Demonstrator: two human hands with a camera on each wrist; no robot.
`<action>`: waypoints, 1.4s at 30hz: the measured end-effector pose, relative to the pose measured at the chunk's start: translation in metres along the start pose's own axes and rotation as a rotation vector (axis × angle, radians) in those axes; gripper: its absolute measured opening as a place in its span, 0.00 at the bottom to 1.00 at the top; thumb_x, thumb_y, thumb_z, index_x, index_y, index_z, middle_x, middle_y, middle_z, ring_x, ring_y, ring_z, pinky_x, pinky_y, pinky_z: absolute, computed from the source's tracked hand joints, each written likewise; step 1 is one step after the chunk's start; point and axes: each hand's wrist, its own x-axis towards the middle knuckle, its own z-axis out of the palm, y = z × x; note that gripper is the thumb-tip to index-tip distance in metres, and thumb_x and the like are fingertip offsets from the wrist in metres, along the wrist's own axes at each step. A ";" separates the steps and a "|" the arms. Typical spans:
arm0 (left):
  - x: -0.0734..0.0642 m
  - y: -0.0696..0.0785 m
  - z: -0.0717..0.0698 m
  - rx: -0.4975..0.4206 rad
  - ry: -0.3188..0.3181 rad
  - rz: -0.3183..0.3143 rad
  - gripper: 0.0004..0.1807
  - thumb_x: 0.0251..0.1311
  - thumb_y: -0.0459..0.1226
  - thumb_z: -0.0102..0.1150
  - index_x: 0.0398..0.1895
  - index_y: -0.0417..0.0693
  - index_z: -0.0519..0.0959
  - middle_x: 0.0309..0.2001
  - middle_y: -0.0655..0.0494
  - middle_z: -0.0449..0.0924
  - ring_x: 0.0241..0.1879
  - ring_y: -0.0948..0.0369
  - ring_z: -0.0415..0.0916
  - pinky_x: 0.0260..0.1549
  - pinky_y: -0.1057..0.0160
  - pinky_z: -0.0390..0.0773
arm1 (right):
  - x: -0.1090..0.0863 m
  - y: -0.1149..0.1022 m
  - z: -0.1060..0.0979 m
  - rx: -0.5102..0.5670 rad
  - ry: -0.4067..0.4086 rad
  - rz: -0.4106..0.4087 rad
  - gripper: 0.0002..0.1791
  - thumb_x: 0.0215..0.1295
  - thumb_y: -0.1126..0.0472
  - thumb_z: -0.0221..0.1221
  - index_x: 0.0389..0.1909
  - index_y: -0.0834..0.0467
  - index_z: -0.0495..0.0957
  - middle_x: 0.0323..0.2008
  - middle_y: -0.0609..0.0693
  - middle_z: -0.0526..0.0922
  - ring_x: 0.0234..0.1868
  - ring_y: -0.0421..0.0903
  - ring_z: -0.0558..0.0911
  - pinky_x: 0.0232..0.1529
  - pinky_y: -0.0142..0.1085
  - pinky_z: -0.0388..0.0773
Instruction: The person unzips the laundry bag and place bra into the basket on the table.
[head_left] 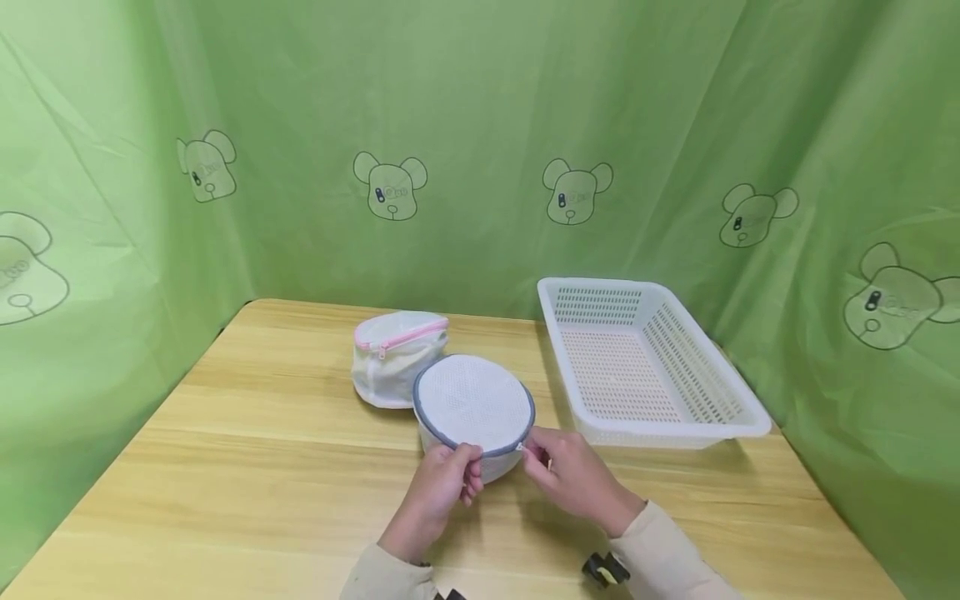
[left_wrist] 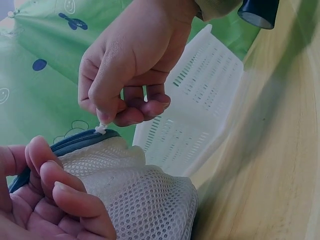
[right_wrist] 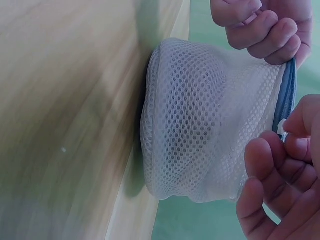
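A round white mesh laundry bag (head_left: 474,402) with a grey-blue zipper rim stands on the table in front of me. With thumb and fingers my left hand (head_left: 444,483) pinches the rim at its near edge. My right hand (head_left: 572,473) pinches the small white zipper pull (left_wrist: 101,128) at the rim's near right. Seen from the right wrist, the bag's honeycomb mesh side (right_wrist: 200,120) bulges, its base against the wood. Just behind it, to the left, sits a second white laundry bag (head_left: 397,371) with a pink zipper.
A white slotted plastic basket (head_left: 558,354) stands at the right of the wooden table (head_left: 247,467). Green curtains (head_left: 480,100) with bear outlines hang behind and along both sides. A small black object (head_left: 604,570) is by my right sleeve.
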 end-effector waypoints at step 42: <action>-0.001 0.004 -0.009 0.020 0.018 0.020 0.19 0.60 0.35 0.47 0.10 0.50 0.65 0.12 0.60 0.66 0.16 0.65 0.62 0.19 0.70 0.68 | -0.005 0.019 -0.007 -0.104 0.073 0.039 0.15 0.51 0.72 0.56 0.17 0.50 0.66 0.15 0.35 0.64 0.16 0.28 0.61 0.13 0.23 0.63</action>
